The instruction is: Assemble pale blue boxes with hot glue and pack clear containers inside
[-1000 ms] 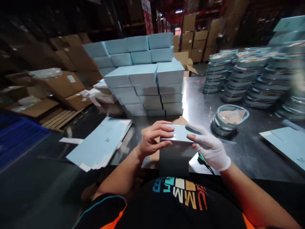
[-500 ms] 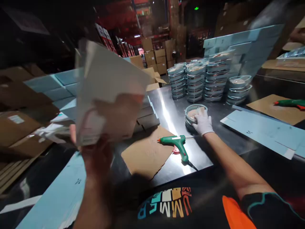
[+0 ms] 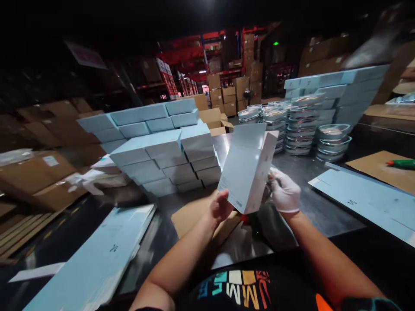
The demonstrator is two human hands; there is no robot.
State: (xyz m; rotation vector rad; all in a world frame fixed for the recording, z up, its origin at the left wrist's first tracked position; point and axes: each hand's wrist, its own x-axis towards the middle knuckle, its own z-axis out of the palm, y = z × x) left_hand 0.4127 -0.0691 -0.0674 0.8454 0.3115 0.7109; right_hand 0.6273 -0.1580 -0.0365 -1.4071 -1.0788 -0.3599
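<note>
My left hand [image 3: 222, 207] grips the lower corner of a light blue carton [image 3: 246, 172], held upright and tilted above the metal table [image 3: 314, 211]. The carton's top flap stands open. My right hand [image 3: 287, 194], in a white glove, is pressed against the carton's right side with curled fingers. Whatever lies in its palm is hidden behind the carton. Below the carton lies a brown cardboard sheet [image 3: 191, 218].
Closed blue cartons [image 3: 162, 151] are stacked behind on the left. Stacks of round clear-lidded containers [image 3: 301, 125] stand at back right. Flat carton blanks lie at near left [image 3: 97, 263] and right [image 3: 363, 198]. A green glue gun [image 3: 402, 163] rests on cardboard far right.
My left hand brought the carton from high on the left down to the centre. My right hand left the round container on the table and came to the carton's right side.
</note>
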